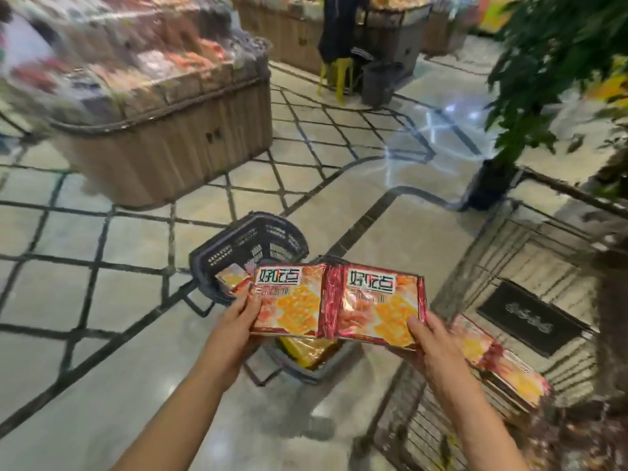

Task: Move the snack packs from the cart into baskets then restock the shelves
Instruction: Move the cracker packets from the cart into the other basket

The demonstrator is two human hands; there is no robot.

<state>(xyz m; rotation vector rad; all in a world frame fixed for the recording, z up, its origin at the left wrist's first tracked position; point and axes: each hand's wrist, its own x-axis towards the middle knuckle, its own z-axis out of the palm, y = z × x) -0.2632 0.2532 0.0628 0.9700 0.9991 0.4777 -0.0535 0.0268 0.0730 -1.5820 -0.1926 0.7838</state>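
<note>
Head view. Found left hand (238, 322) gripping near corner of left pack (289, 300), fingers (249, 309) curled round its edge. Found right hand (433, 341) gripping near corner of right pack (380, 305) likewise. Noted both packs level, side by side, edges touching, above dark basket (251, 239) on floor (85, 300). Seen loose pack (234, 278) inside basket. Seen stack (506, 372) of like packs in wire cart (530, 239), right.
</note>
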